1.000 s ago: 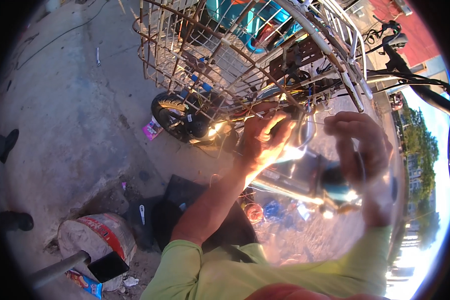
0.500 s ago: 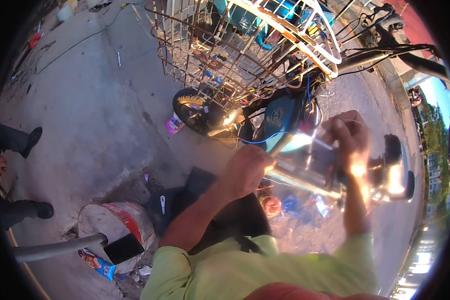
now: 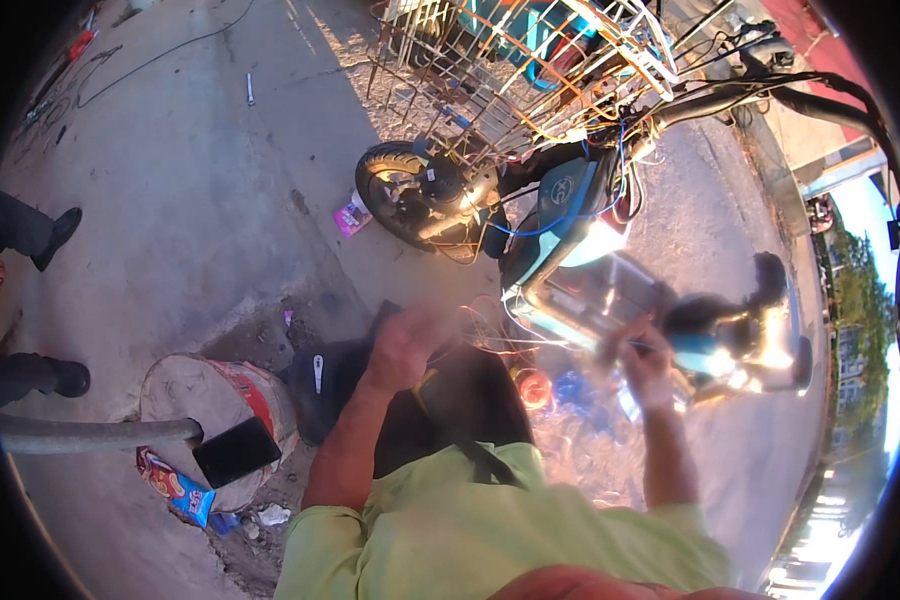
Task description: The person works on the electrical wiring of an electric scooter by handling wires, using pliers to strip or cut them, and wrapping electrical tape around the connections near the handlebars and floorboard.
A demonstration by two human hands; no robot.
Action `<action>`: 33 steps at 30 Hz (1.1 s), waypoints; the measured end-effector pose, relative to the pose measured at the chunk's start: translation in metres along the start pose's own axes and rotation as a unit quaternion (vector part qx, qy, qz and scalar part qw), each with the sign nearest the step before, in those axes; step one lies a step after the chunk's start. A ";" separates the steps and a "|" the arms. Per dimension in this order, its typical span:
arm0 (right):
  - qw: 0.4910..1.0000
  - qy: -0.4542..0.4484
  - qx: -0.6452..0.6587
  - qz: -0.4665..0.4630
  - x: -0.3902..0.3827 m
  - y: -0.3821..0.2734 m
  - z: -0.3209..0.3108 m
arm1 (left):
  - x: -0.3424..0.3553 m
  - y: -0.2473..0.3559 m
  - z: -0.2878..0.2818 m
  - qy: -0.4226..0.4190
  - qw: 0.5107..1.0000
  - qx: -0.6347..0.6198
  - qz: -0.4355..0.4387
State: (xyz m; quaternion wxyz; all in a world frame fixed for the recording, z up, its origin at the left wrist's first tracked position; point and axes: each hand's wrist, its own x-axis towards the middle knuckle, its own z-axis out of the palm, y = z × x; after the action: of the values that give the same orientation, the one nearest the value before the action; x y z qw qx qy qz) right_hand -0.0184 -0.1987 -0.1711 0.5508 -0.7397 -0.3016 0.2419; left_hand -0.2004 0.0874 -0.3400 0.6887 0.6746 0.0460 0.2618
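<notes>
Smeared by motion, my left hand (image 3: 406,345) is over my dark-clothed lap; whether it holds anything is hidden by the blur. My right hand (image 3: 642,365) is closed in front of the scooter's footboard, with something small and dark at its fingers that I cannot make out. Thin loose wires (image 3: 495,330) hang between the two hands. Before me stands a teal electric scooter (image 3: 560,190) with a rusty wire basket (image 3: 490,75) and its front wheel (image 3: 395,180) turned aside. A blue wire (image 3: 570,220) trails across its front panel.
To the left, a bucket (image 3: 270,395) filled with hardened material holds a grey pole (image 3: 100,433), a black phone (image 3: 236,453) and a snack bag (image 3: 175,487). A white-handled tool (image 3: 318,375) lies beside it. A wrench (image 3: 250,90) is on the ground. Another person's legs (image 3: 30,235) show at far left.
Both hands have come down and apart, the left toward my lap, the right below the scooter's front panel. The blue wire now droops along the panel, away from my hands. The view has shifted slightly.
</notes>
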 end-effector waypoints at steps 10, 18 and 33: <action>0.999 0.019 0.038 0.031 -0.002 -0.002 0.000 | -0.003 0.002 -0.004 -0.008 0.950 -0.264 -0.166; 0.984 0.086 0.158 0.020 0.035 -0.017 0.040 | -0.016 -0.045 0.020 0.004 0.917 -0.366 -0.158; 0.994 -0.072 -0.034 0.077 0.075 0.003 0.117 | 0.007 -0.044 0.042 0.094 0.995 0.018 -0.030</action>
State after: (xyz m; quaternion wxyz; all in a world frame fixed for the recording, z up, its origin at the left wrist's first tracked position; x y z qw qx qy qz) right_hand -0.0459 -0.0675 -0.2081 0.4823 -0.7595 -0.2906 0.3257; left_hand -0.1638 0.0548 -0.3761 0.6763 0.6578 0.1355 0.3027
